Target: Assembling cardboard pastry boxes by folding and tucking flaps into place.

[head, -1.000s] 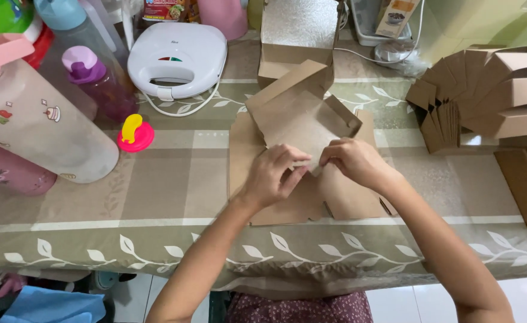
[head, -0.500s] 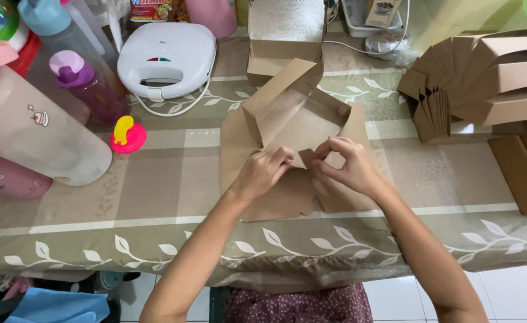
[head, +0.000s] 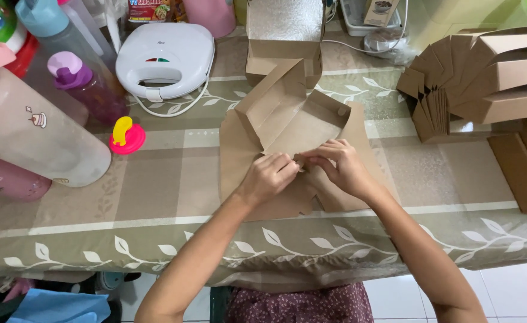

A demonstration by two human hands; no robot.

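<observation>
My view: brown cardboard box (head: 287, 128), white sandwich maker (head: 168, 57), beige leaf-patterned tablecloth (head: 156, 197), pink-and-yellow bottle cap (head: 126, 134).

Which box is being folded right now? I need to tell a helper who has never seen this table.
Start at the white sandwich maker at the back of the leaf-patterned tablecloth, then look right and toward the near edge. There lies a brown cardboard box blank, half raised, with the left hand and right hand pinching its near flap. Unlike the finished boxes stacked at right, it is still partly flat.

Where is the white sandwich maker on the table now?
In the head view, the white sandwich maker sits upper left, between the purple-capped bottle and the open cardboard box.
</observation>
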